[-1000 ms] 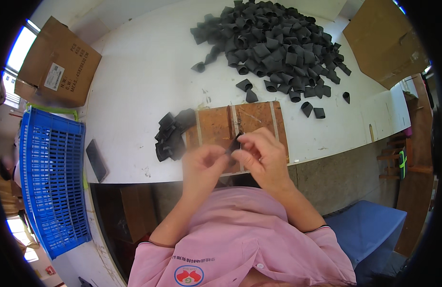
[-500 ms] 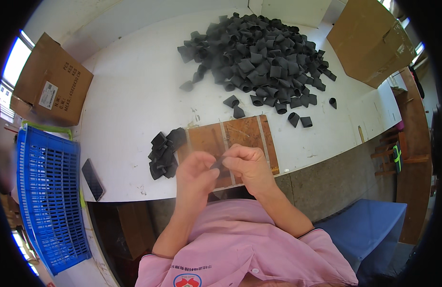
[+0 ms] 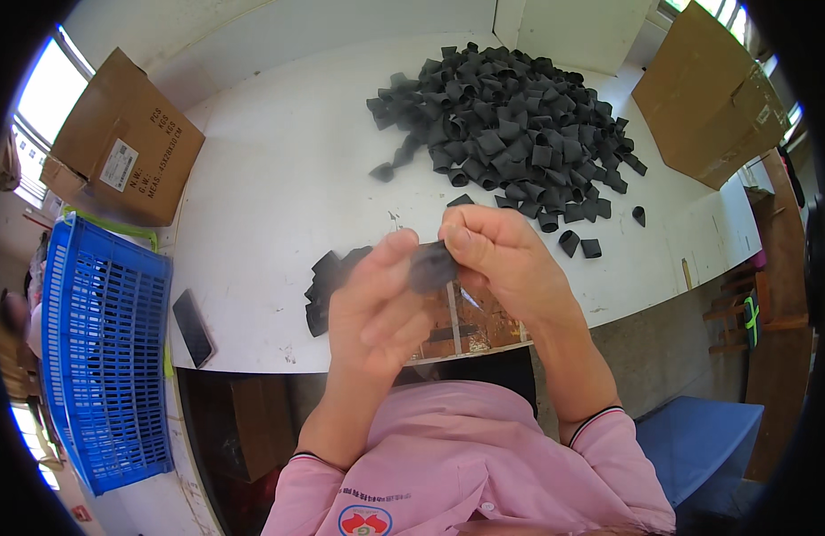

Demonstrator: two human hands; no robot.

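Observation:
A short black fabric-like sleeve (image 3: pixel 432 267) is held up over the table's near part. My right hand (image 3: pixel 500 255) pinches its right edge between thumb and fingers. At the sleeve's left side is my left hand (image 3: pixel 374 308), blurred by motion, its fingers apart; whether it touches the sleeve I cannot tell. Below both hands lies a brown wooden board (image 3: pixel 484 326) with pale strips, partly hidden. Left of it, a small stack of black pieces (image 3: pixel 320 290) is half covered by my left hand.
A large heap of black sleeves (image 3: pixel 520 125) fills the far middle of the white table (image 3: pixel 261 179). Cardboard boxes stand at the far left (image 3: pixel 131 143) and far right (image 3: pixel 707 98). A phone (image 3: pixel 193 329) lies near a blue plastic basket (image 3: pixel 109 357). A blue bin (image 3: pixel 698 447) is at lower right.
Both hands have risen away from the board with the sleeve, which now shows larger between them. My left hand's fingers have spread from a pinch. The whole view has shifted slightly.

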